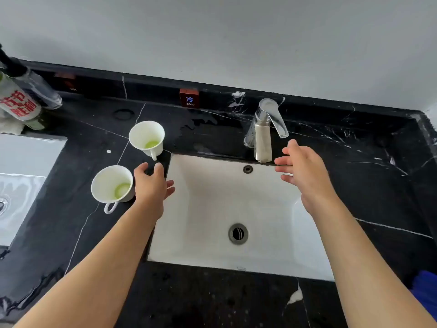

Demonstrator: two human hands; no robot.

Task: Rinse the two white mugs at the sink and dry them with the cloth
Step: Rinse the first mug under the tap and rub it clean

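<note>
1. Reaching over a black marble counter [212, 299] veined in white, the person extends both bare forearms toward a white rectangular sink [212, 209] set into it.
2. Left hand [151, 183]: palm down at the sink's left rim, fingers spread and slightly curled, gripping nothing; its fingertips lie between the two mugs, near both, and contact cannot be judged.
3. Right hand [305, 171]: raised over the sink's far right corner, fingers loosely parted and extended toward the faucet [266, 131], close to the spout and touching nothing.
4. Far mug [147, 138]: white, upright on the counter just beyond the sink's far left corner, handle toward the viewer, a green residue at its bottom.
5. Near mug [112, 185]: white, upright on the counter left of the sink, just beside the left hand, handle toward the viewer, with a similar green ring inside.
6. Faucet: chrome, single lever, standing behind the sink; no water is seen running.
7. Drain [238, 233]: open, near the basin's front centre; an overflow hole [247, 169] sits in the back wall.
8. Red tag [189, 98] on the backsplash: reads "COLD".
9. Second white basin [21, 185]: partly visible at the left edge.
10. Blue object [425, 294]: at the lower right edge, unidentifiable.
</note>
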